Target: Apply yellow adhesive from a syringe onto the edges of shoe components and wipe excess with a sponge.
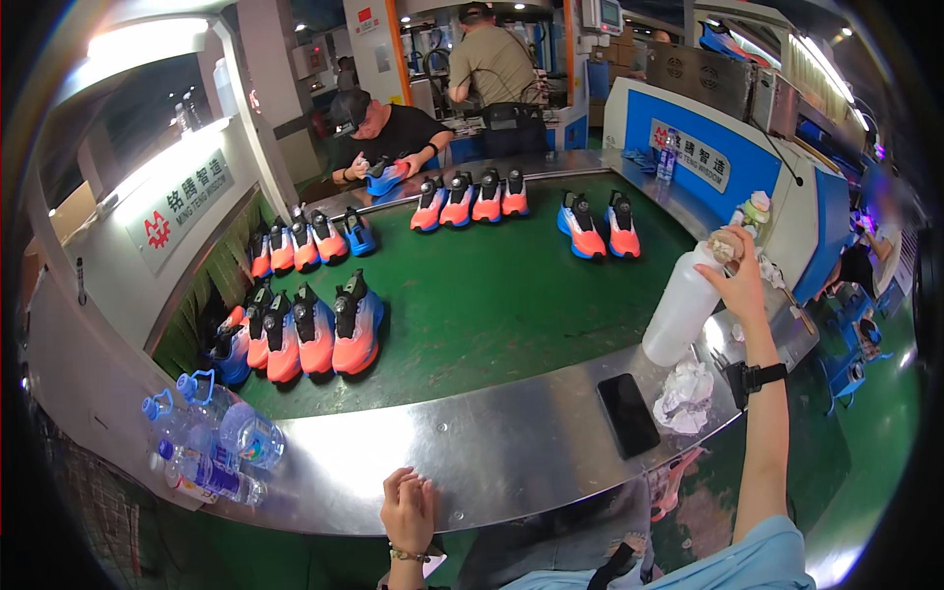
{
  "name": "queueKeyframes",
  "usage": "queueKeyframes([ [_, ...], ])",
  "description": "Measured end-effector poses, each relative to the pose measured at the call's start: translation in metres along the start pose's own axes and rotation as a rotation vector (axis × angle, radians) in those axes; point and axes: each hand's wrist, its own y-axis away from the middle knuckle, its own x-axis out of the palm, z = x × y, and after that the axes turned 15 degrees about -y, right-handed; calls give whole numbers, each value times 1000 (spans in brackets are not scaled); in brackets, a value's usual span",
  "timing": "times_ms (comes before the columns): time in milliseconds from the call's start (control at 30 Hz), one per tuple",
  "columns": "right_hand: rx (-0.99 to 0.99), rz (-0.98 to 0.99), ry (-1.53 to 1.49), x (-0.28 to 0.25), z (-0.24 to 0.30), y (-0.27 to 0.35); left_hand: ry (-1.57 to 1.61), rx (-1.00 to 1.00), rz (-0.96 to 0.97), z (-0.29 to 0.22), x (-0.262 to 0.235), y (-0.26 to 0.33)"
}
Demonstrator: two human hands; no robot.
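Note:
My right hand [739, 275] reaches to the top of a tall white plastic bottle [680, 313] at the right edge of the work surface. Its fingers close round a beige, crumpled-looking wad [726, 246] at the bottle's mouth; whether this is cloth or sponge I cannot tell. The thumb lies along the bottle's shoulder. My left hand [408, 508] rests at the near metal edge, fingers loosely bent and slightly apart, with nothing visible in it. A black phone [627, 416] and crumpled white paper [684, 397] lie near the bottle's base.
Orange-and-blue sneakers stand in groups on the green surface [472, 305]: several at left [315, 329], several at the back [457, 199], two at right [582, 226]. Plastic water bottles [221, 433] crowd the near left corner. Across the table a co-worker [383, 138] handles a sneaker [386, 177].

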Motion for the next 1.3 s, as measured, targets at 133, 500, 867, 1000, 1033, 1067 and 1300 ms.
queueKeyframes([
  [133, 2, 9, -25, 0, -1, 0, -9, -53, 16, -1, 2, 2],
  [500, -66, 61, 119, -1, -3, -2, -3, -82, 53, -4, 11, 4],
  [867, -82, 106, 71, -5, -9, -6, -4, -95, 57, -4, 13, 5],
  [1000, -86, 44, 39, -4, -17, -4, 7, -93, 61, -7, 13, 5],
  [1033, -85, 57, 32, -4, -19, -3, 23, -109, 63, -8, 14, 5],
  [1067, -89, 47, 13, -4, -21, -3, 25, -108, 69, -8, 14, 5],
  [1300, -142, 33, 104, -5, -25, -3, 0, -95, 63, -8, 16, 4],
])
